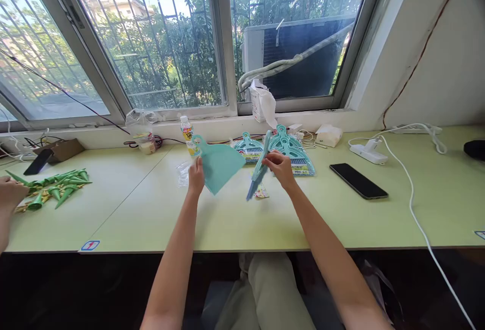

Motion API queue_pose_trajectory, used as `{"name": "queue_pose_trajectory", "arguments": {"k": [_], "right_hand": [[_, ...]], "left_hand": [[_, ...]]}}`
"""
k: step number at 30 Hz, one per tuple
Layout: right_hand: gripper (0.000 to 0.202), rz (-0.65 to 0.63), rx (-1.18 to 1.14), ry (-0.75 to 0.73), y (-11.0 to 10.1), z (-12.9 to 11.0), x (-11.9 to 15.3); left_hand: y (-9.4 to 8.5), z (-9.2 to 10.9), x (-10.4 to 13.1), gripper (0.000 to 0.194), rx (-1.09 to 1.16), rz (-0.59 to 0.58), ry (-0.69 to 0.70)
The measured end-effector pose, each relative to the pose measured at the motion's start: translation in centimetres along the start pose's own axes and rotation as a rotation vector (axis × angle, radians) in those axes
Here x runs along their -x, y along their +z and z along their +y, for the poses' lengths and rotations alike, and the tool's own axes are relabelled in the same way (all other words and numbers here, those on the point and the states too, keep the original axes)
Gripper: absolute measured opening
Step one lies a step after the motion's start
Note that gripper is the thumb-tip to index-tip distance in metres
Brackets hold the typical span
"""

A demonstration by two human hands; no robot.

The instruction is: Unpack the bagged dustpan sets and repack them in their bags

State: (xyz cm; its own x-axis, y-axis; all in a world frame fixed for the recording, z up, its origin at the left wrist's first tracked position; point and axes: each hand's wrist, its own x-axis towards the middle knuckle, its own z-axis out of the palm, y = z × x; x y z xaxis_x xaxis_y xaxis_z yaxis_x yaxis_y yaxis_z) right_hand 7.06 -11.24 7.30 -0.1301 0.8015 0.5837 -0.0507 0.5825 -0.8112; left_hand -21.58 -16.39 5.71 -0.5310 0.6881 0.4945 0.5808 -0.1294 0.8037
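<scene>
My left hand (196, 176) grips the edge of a teal dustpan (222, 164), its looped handle pointing up and left. In my right hand (279, 167) is a small teal hand brush (259, 168), tilted with its bluish bristles toward the table. Both are held in the air above the tabletop, apart from each other. Behind the brush lie packaged brush-and-dustpan sets (291, 150) in a pile, with another packaged set (248, 148) to their left. A small printed packet (261, 192) lies under the brush, and clear plastic wrap (183, 173) rests left of my left hand.
A drink bottle (187, 135) and a tissue pack (262, 102) stand by the window. A black phone (358, 181), a power strip (368, 153) and a white cable are at right. Another person's hand (13, 193) is by green cone-shaped pieces (66, 188) at left.
</scene>
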Motion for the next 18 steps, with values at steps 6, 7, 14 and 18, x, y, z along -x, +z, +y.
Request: {"name": "queue_pose_trajectory", "arguments": {"k": [6,7,14,18], "right_hand": [[0.034,-0.261,0.850,0.193,-2.3,0.7,-0.2],[0.033,-0.320,0.959,0.237,-2.2,1.0,0.0],[0.036,-0.425,1.215,0.347,-0.8,2.8,0.8],[0.034,-0.318,1.210,0.338,-1.0,2.9,0.6]], "left_hand": [[0.5,-2.3,0.1,0.030,-0.051,-0.599,-0.285],[0.4,-2.5,0.3,0.030,-0.086,-0.608,-0.292],[0.9,-2.7,1.1,0.033,-0.382,-0.520,-0.114],[1.3,-1.8,1.4,0.042,-0.568,-0.265,-0.074]]}}
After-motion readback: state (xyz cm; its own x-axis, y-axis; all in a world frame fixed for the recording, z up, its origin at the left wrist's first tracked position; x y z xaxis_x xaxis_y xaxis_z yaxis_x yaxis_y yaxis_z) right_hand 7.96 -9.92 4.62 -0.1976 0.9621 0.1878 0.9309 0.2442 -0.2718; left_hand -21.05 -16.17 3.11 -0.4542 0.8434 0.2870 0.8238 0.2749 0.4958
